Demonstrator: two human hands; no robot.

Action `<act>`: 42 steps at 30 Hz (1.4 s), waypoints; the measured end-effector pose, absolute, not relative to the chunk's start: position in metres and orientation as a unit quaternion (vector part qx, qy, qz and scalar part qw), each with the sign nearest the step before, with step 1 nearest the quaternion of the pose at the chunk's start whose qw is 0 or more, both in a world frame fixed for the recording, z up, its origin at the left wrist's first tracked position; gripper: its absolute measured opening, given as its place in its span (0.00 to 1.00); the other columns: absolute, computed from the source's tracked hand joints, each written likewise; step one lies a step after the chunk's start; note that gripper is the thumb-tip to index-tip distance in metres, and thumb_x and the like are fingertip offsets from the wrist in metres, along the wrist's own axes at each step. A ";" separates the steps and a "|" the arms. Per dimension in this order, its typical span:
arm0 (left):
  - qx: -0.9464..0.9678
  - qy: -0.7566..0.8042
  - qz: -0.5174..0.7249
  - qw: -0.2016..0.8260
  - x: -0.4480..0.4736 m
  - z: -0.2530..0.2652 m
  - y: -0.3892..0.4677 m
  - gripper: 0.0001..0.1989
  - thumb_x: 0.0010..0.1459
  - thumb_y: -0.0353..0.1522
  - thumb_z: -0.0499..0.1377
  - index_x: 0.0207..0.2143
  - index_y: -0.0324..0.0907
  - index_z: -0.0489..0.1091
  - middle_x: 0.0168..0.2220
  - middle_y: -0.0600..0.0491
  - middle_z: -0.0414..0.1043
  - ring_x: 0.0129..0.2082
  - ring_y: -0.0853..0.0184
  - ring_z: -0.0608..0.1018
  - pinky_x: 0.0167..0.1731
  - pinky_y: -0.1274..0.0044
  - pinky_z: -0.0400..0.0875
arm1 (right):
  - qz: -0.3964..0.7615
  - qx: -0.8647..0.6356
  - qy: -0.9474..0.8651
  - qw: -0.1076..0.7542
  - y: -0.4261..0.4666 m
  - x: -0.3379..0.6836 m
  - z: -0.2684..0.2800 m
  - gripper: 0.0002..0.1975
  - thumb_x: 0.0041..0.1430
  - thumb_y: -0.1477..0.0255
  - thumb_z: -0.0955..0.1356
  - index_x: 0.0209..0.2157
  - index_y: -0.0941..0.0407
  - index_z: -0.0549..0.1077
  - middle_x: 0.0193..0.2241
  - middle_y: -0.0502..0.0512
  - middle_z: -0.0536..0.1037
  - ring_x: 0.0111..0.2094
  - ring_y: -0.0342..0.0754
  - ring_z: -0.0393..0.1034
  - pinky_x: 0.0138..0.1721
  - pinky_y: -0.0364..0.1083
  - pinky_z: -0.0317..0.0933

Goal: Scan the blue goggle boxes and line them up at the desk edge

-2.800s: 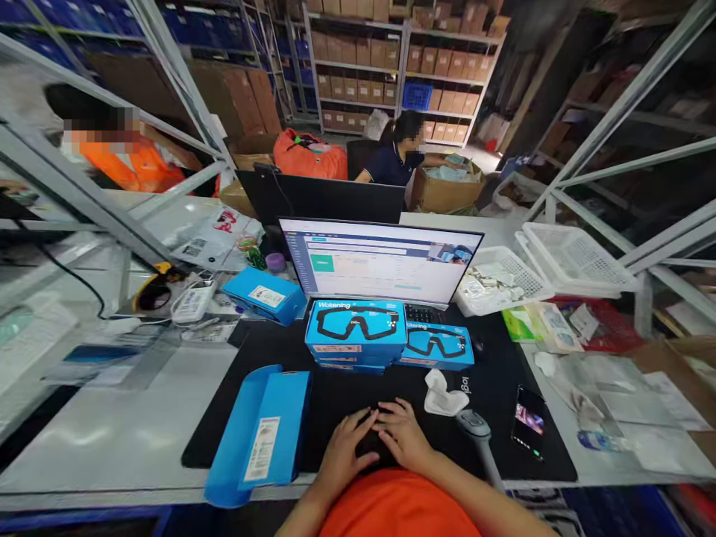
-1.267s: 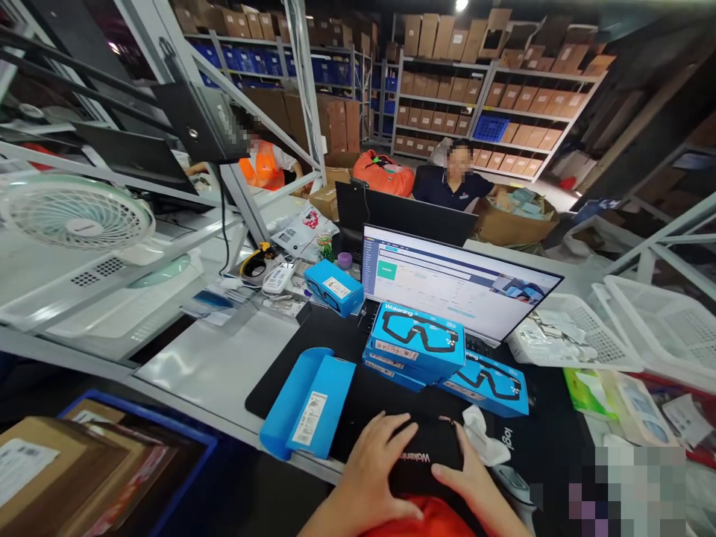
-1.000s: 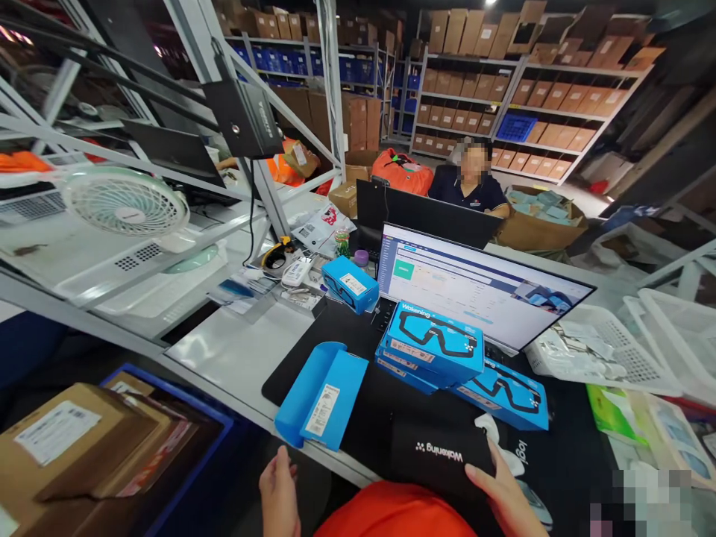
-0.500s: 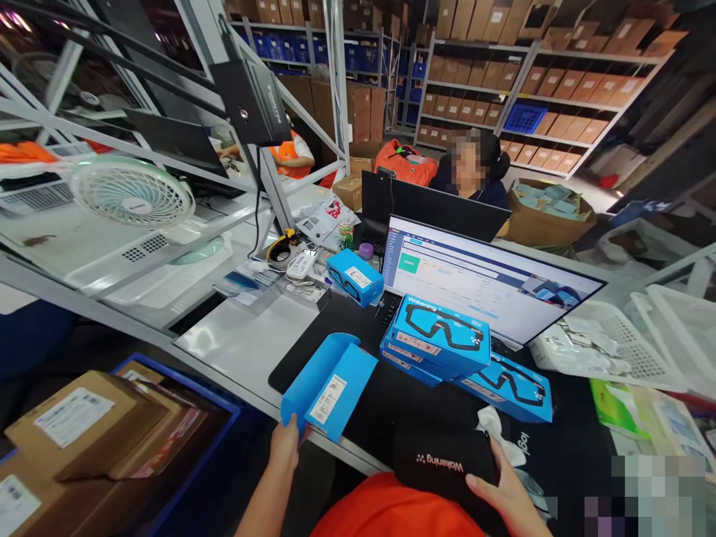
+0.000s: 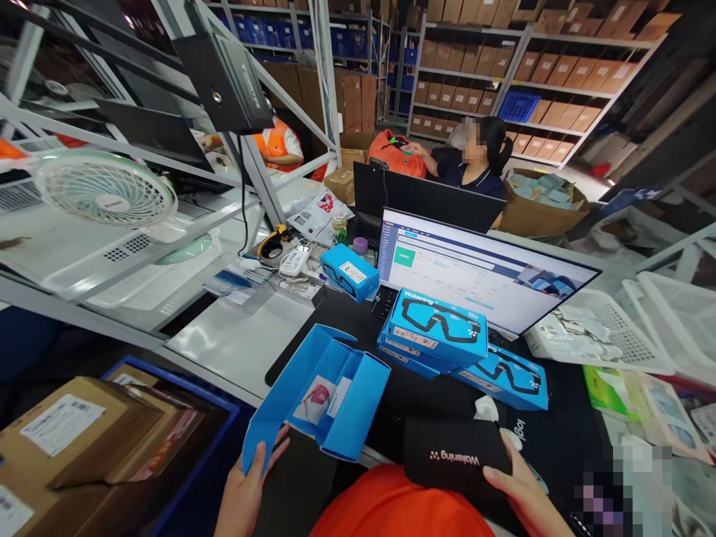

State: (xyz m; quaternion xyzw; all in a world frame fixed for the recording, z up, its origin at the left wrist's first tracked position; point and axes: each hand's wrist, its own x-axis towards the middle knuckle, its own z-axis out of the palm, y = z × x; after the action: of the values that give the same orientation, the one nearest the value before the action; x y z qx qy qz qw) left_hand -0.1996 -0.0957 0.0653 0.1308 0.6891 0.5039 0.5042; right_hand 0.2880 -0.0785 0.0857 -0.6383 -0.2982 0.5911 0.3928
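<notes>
Warehouse desk, hands holding box, case

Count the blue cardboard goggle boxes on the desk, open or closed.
4, maybe more hidden in the stack: open blue box held by left hand; stacked box before monitor; flat box beside it; small box behind.

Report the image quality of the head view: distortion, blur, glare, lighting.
Head view: wide-angle bending bows the shelf rails at the edges; the monitor glows bright without washing out; the open blue box and black case are sharp; blocky pixelation bottom right; aisles behind are dim.
</notes>
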 end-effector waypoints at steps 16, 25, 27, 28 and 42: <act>0.232 0.674 0.463 0.526 -0.163 0.136 -0.080 0.38 0.43 0.58 0.71 0.48 0.41 0.79 0.51 0.43 0.81 0.53 0.46 0.81 0.61 0.56 0.73 | 0.621 -0.633 -0.251 0.388 -0.075 0.287 0.102 0.45 0.40 0.50 0.80 0.60 0.49 0.73 0.60 0.63 0.76 0.63 0.68 0.66 0.65 0.62 0.59; 0.219 0.681 0.477 0.510 -0.132 0.126 -0.065 0.44 0.45 0.60 0.68 0.55 0.39 0.74 0.55 0.41 0.78 0.57 0.47 0.78 0.65 0.58 0.69 | 0.678 -0.602 -0.156 0.392 -0.088 0.274 0.104 0.40 0.42 0.51 0.80 0.56 0.50 0.77 0.55 0.63 0.80 0.60 0.69 0.71 0.61 0.63 0.63; 0.219 0.679 0.482 0.509 -0.131 0.125 -0.062 0.44 0.45 0.60 0.68 0.56 0.40 0.74 0.56 0.41 0.78 0.58 0.47 0.78 0.65 0.58 0.69 | 0.699 -0.578 -0.151 0.393 -0.089 0.255 0.104 0.38 0.41 0.53 0.81 0.55 0.51 0.77 0.54 0.63 0.80 0.59 0.68 0.72 0.61 0.62 0.63; 0.216 0.678 0.485 0.508 -0.132 0.123 -0.060 0.44 0.45 0.60 0.68 0.56 0.40 0.73 0.56 0.41 0.78 0.57 0.47 0.78 0.65 0.58 0.69 | 0.711 -0.561 -0.154 0.394 -0.087 0.242 0.105 0.38 0.42 0.54 0.81 0.55 0.51 0.77 0.54 0.63 0.80 0.59 0.67 0.72 0.61 0.62 0.64; 0.253 0.619 0.531 0.520 -0.119 0.103 -0.049 0.29 0.58 0.54 0.64 0.57 0.50 0.73 0.64 0.48 0.69 0.67 0.51 0.68 0.66 0.57 0.66 | 0.483 -0.696 -0.435 0.305 -0.035 0.131 0.060 0.37 0.50 0.50 0.74 0.53 0.63 0.78 0.42 0.65 0.79 0.44 0.62 0.77 0.45 0.55 0.73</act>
State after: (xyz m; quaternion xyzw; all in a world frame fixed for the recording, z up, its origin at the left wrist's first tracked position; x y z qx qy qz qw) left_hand -0.1189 -0.0486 0.1029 0.2535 0.6192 0.5313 0.5197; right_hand 0.1312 -0.0351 0.0598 -0.6958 -0.4352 0.4830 0.3052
